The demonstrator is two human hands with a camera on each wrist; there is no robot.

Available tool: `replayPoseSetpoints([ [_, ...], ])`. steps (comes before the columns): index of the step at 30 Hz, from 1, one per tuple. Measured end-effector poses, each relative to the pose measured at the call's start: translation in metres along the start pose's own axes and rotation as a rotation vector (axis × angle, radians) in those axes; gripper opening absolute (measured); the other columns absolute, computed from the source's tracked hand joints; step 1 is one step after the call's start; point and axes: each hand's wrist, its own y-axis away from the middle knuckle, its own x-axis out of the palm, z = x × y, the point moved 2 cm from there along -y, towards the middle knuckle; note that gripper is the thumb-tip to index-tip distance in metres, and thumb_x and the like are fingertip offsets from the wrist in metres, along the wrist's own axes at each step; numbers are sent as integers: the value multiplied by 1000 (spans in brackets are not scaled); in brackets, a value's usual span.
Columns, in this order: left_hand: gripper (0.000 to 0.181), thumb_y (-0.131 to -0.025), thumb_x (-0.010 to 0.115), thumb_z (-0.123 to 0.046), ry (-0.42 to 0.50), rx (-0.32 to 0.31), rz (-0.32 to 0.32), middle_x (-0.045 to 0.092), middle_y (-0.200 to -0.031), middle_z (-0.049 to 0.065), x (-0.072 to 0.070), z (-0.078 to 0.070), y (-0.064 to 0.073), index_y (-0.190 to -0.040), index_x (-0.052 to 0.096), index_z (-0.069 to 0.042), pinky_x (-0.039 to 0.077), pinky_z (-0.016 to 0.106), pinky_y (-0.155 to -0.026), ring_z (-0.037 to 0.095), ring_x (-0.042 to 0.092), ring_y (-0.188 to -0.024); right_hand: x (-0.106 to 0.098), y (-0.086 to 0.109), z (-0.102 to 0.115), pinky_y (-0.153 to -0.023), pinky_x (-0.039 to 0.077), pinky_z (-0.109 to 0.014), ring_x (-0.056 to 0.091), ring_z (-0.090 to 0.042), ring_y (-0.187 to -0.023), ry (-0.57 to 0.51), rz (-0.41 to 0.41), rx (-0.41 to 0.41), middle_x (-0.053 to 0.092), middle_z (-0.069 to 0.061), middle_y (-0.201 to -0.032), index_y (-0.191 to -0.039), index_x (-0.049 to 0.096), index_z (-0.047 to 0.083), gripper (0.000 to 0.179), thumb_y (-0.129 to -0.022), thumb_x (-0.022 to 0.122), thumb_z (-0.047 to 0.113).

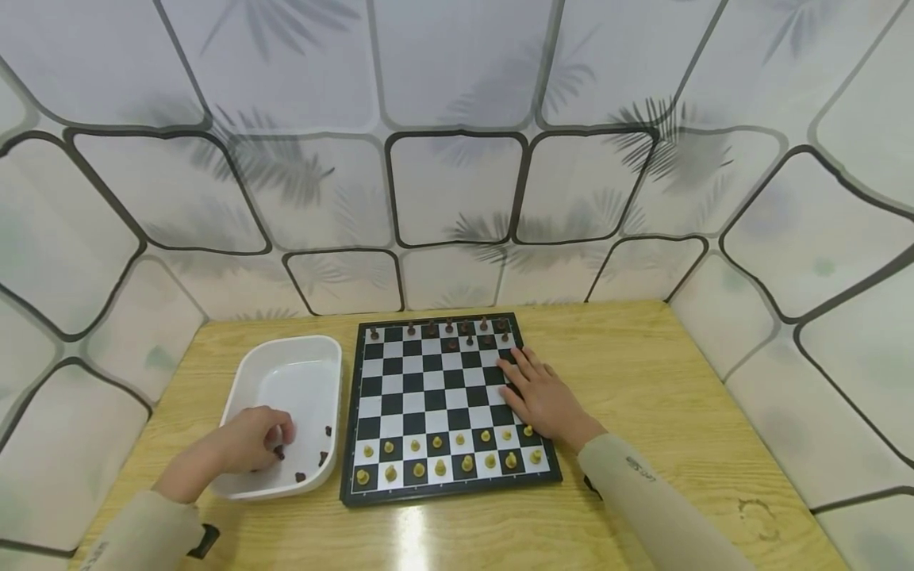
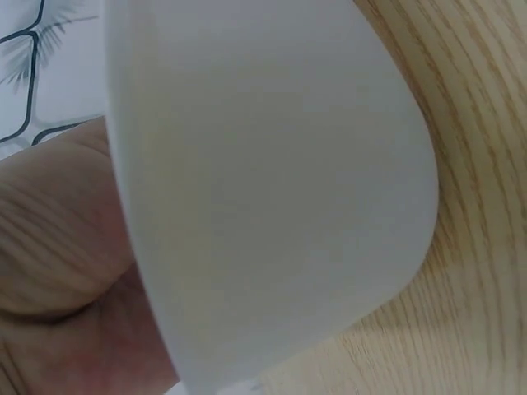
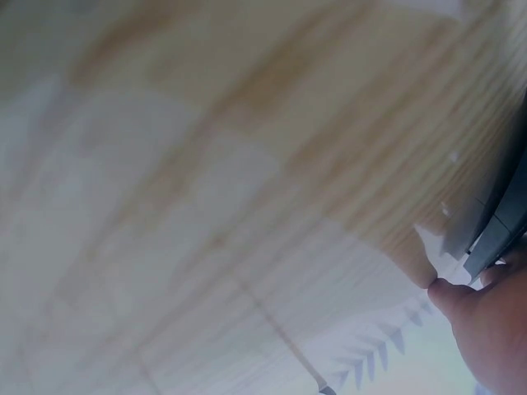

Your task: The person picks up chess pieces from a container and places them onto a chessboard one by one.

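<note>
My left hand (image 1: 253, 438) reaches into a white plastic tub (image 1: 330, 357), its curled thumb and fingers pinching a dark brown chess piece (image 1: 278, 452). In the left wrist view the wall of the tub hides the fingertips. Several other brown pieces lie loose on the tub's floor, one (image 1: 324, 457) near its right wall. To the right is a black-and-white chessboard (image 1: 433, 381). My right hand (image 1: 548, 399) rests on the board's right edge with fingers extended. Brown pieces (image 1: 449, 325) stand along the far side, and yellow pieces (image 1: 439, 467) fill two rows nearest me.
Both the tub and the board are on a light wooden table (image 1: 643, 381). Behind and at the sides hangs a pale curtain (image 1: 457, 190) with dark outlines and leaf prints. The tub stands close to the board's left edge.
</note>
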Motion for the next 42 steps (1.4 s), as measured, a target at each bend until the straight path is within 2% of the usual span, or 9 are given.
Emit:
replayPoseSetpoints([
  [6,19,-83,70,6,42,13,-30,60,-81,0,1,-1,0,-91,67,-11,46,25,-62,14,55,-74,0,-1,0,-125,29,-64,17,-40,-163,-3,8,-6,22,-17,-175,-166,33,17,62,-113,37,49],
  [11,14,-87,67,4,61,52,-112,65,-83,-1,1,-2,1,-91,69,-9,49,24,-61,12,57,-74,0,-1,0,-125,29,-64,17,-40,-163,-3,10,-1,21,-17,-175,-167,32,17,62,-113,38,49],
  [16,12,-93,67,2,24,82,-188,70,-84,-1,0,-2,1,-91,72,-8,51,26,-66,10,60,-75,0,-1,0,-125,30,-64,17,-40,-163,1,4,-1,22,-17,-175,-166,33,18,62,-113,38,49],
  [23,9,-95,69,-1,15,77,-209,70,-84,-3,1,-3,0,-95,75,-8,49,25,-66,8,58,-75,2,-2,-1,-124,30,-64,16,-39,-163,9,6,-14,21,-17,-175,-167,32,19,63,-113,36,51],
  [28,11,-98,67,-2,25,82,-245,72,-85,-1,-1,-4,-1,-101,78,-3,48,24,-64,7,57,-73,2,-2,-2,-124,31,-63,17,-39,-163,9,-3,-15,21,-17,-175,-167,32,19,63,-113,37,50],
  [33,13,-100,68,-7,22,88,-293,71,-78,-4,-2,-4,-2,-94,79,-4,46,23,-60,5,55,-69,1,-2,-1,-124,31,-64,18,-39,-163,8,-10,-14,22,-18,-175,-166,33,18,62,-113,38,49],
  [42,13,-101,67,-9,55,52,-295,70,-80,-3,-2,-4,-3,-94,77,-5,47,24,-61,8,58,-71,1,0,-1,-123,32,-64,18,-41,-163,18,-3,-4,23,-18,-175,-166,34,18,62,-113,39,49],
])
